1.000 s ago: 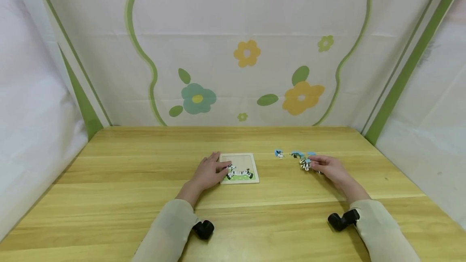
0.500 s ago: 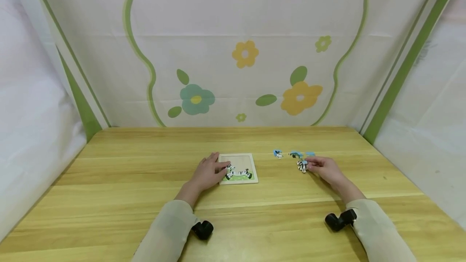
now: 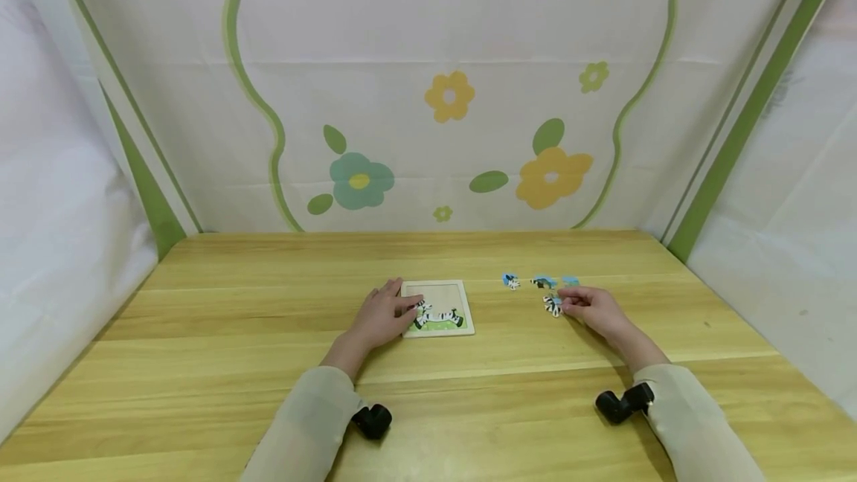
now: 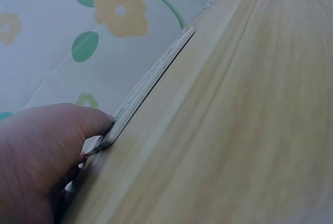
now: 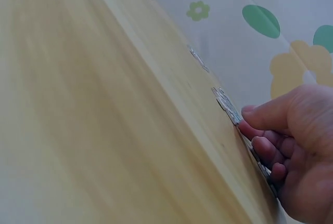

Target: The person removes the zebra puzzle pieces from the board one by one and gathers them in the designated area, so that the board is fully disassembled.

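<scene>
A square wooden puzzle board (image 3: 437,332) lies on the table, with zebra leg and grass pieces fitted along its lower part. My left hand (image 3: 382,317) holds its left edge, the thumb (image 4: 99,121) over the rim and the other fingers along the side. To the right, my right hand (image 3: 598,311) pinches the edge of a black-and-white striped zebra piece (image 3: 552,306) between thumb and index finger. In the right wrist view that piece (image 5: 225,104) is low over the wood, its near end at the fingertips.
Behind the striped piece, loose puzzle pieces lie in a row: a blue one with zebra stripes (image 3: 511,281), a blue-green one (image 3: 543,283) and a blue one (image 3: 570,281). More pieces (image 5: 264,169) show beneath my right fingers. A flowered cloth (image 3: 402,95) hangs behind the table.
My right hand has shifted slightly left, and the striped piece has moved with it. The left hand stays on the puzzle board.
</scene>
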`<state>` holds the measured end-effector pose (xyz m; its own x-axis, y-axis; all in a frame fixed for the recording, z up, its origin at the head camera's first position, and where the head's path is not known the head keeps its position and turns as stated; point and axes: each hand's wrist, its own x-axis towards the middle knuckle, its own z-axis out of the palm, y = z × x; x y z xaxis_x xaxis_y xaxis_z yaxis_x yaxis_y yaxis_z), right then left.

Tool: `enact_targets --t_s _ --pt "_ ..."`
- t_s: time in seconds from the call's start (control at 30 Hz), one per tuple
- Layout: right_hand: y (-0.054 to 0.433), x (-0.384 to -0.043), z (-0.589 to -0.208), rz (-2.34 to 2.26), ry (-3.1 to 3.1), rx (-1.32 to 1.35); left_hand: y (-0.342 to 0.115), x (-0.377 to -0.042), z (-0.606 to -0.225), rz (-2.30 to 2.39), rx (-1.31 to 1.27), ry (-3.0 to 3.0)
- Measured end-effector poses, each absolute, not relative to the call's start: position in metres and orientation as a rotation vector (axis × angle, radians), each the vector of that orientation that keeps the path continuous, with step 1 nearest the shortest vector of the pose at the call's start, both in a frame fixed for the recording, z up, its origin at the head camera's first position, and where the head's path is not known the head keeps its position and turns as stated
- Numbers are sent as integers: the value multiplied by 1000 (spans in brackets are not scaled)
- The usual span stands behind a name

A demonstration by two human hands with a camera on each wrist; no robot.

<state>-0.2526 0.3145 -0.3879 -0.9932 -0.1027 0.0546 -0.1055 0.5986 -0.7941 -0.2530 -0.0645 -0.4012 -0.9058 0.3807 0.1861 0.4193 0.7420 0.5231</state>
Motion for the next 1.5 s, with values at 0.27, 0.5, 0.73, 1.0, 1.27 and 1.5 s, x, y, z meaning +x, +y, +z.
enact_targets --t_s 0.27,0.5,0.73,1.0,1.27,1.5 --pt "314 -250 -388 1379 -2812 165 -64 -251 -400 -881 -657 -2883" --pt "315 -251 -384 1374 -2834 178 -63 -251 -402 -910 -656 -2871" --pt "315 -253 -376 1272 -2908 287 -63 -251 -403 -926 -656 -2862" --pt "314 -253 -372 1303 -2912 322 -63 -252 -404 -904 -647 -2869" --pt "296 -256 -354 1284 -2859 340 -64 -251 -403 -922 -648 -2860" --pt "257 -265 -343 1444 -2787 411 -64 -252 -403 -920 -659 -2847"
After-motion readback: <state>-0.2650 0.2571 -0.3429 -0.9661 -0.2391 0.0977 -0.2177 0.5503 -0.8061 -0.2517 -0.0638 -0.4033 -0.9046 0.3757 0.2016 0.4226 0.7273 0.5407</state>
